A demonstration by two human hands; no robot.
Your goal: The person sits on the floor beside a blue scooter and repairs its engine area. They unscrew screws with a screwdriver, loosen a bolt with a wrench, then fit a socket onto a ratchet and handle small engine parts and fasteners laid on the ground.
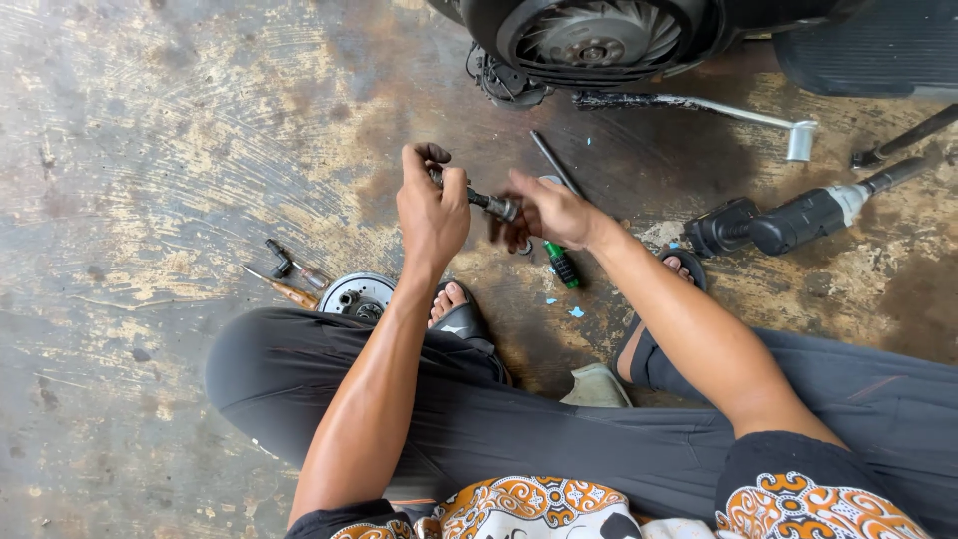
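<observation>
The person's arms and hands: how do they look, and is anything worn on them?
Both arms are bare from the upper arm down; no gloves, watch or rings show. The left hand and right hand have bare fingers. Short sleeves with an orange, white and black patterned print end near the upper arms, at the bottom edge of the head view.

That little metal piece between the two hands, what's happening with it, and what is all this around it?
A person sits on a stained concrete floor, holding a small dark metal part up between both hands. The left hand grips one end and the right hand is at the other. A green-handled screwdriver lies just below, a round metal disc sits by the left knee, a power tool rests to the right, and a finned wheel hub stands ahead.
</observation>
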